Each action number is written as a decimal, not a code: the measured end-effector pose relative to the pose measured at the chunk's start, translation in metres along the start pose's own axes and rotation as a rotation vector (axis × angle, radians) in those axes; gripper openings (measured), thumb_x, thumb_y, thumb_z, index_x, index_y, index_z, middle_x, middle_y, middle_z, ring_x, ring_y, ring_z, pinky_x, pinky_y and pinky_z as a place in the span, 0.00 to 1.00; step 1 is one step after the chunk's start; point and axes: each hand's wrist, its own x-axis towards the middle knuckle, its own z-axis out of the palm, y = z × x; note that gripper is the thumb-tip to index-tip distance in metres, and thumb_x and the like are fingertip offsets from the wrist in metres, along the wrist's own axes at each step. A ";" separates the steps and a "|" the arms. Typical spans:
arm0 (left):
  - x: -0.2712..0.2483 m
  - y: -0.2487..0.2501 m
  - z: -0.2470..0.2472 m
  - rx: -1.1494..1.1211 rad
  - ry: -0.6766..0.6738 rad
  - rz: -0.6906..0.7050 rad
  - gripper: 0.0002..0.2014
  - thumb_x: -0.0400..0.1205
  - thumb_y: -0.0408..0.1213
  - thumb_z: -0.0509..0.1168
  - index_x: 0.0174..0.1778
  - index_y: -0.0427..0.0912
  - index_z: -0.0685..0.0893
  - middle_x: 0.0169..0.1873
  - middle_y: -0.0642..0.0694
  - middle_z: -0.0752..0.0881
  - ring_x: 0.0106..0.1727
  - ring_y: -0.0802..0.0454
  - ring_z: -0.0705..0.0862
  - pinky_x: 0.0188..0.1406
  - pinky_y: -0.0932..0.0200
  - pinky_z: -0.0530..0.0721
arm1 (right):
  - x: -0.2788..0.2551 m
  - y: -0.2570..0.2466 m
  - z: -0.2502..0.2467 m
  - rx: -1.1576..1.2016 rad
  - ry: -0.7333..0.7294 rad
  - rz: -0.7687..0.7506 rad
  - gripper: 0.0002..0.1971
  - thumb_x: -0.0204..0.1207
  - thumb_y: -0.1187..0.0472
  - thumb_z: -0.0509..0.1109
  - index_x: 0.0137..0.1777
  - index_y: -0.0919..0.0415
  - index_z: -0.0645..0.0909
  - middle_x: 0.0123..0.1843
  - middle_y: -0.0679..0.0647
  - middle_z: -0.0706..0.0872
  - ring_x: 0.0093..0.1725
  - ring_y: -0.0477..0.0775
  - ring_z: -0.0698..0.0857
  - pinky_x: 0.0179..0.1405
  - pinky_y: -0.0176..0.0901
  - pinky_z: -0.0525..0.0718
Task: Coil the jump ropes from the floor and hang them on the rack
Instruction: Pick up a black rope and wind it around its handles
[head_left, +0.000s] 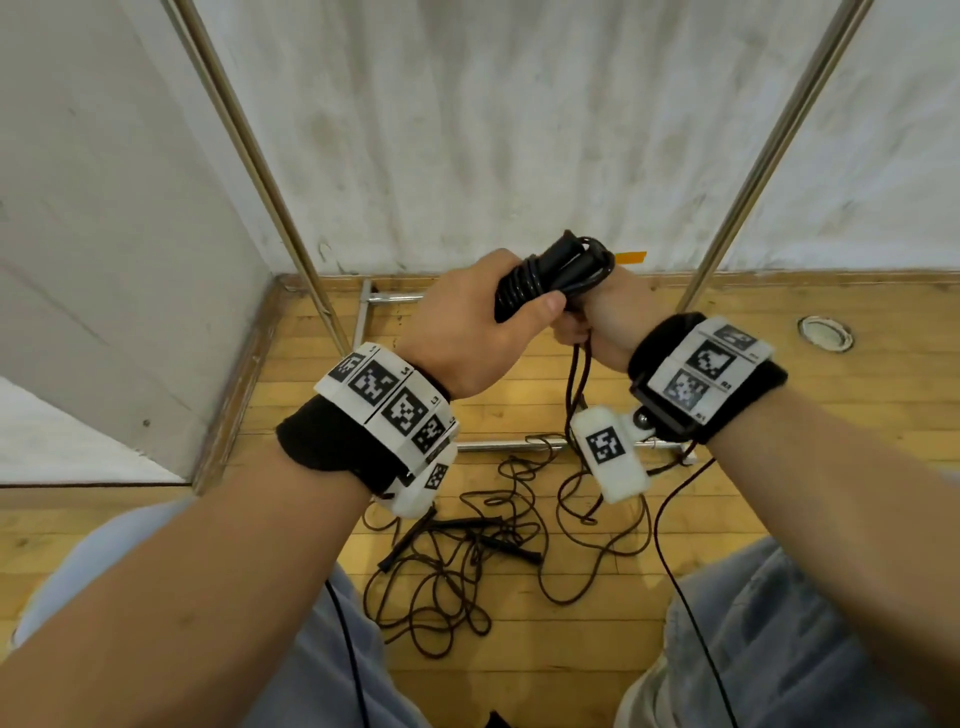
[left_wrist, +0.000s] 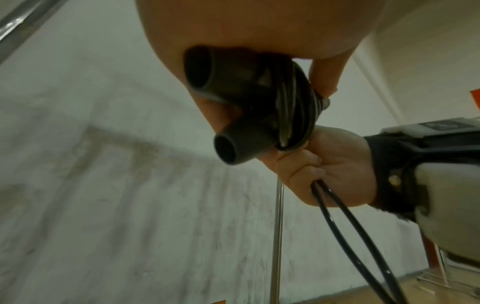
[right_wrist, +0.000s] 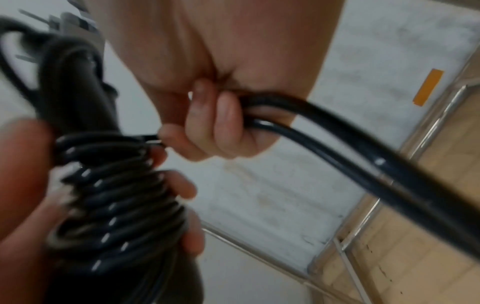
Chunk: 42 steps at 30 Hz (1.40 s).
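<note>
My left hand (head_left: 483, 317) grips a black jump rope's two handles (left_wrist: 228, 115) held side by side, with several turns of the cord (right_wrist: 116, 197) wound around them. My right hand (head_left: 597, 322) sits just beside it and grips a doubled strand of the same cord (right_wrist: 324, 144), which hangs down from the fist toward the floor. The bundle (head_left: 550, 280) is held at chest height in front of the rack's uprights (head_left: 260, 171). More jump ropes (head_left: 467, 561) lie tangled on the wooden floor between my knees, with black handles (head_left: 415, 535) among them.
The rack's second metal upright (head_left: 769, 161) rises at the right, and its base bars (head_left: 514, 445) lie on the floor. A white wall (head_left: 519, 130) stands behind. A round metal floor fitting (head_left: 826, 332) sits at the right. An orange tape strip (head_left: 631, 256) marks the wall.
</note>
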 end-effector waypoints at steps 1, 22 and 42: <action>0.002 -0.001 0.000 0.011 0.019 -0.024 0.17 0.77 0.56 0.62 0.51 0.47 0.78 0.35 0.47 0.86 0.36 0.48 0.86 0.39 0.41 0.86 | 0.001 0.002 0.004 -0.029 0.042 -0.025 0.14 0.80 0.73 0.53 0.36 0.62 0.74 0.19 0.48 0.71 0.18 0.44 0.64 0.17 0.33 0.60; 0.024 -0.014 -0.006 0.193 0.032 -0.054 0.20 0.82 0.50 0.64 0.67 0.49 0.73 0.43 0.49 0.84 0.42 0.46 0.86 0.45 0.45 0.85 | -0.003 0.015 0.021 -0.509 0.071 -0.057 0.13 0.85 0.62 0.54 0.41 0.58 0.77 0.28 0.49 0.75 0.26 0.47 0.72 0.29 0.40 0.73; 0.025 -0.047 0.006 0.656 -0.158 -0.190 0.18 0.79 0.56 0.65 0.60 0.53 0.72 0.32 0.60 0.73 0.36 0.51 0.78 0.29 0.57 0.71 | -0.013 0.006 0.017 -1.341 -0.110 -0.078 0.15 0.85 0.51 0.52 0.42 0.54 0.75 0.33 0.49 0.77 0.31 0.45 0.74 0.26 0.39 0.64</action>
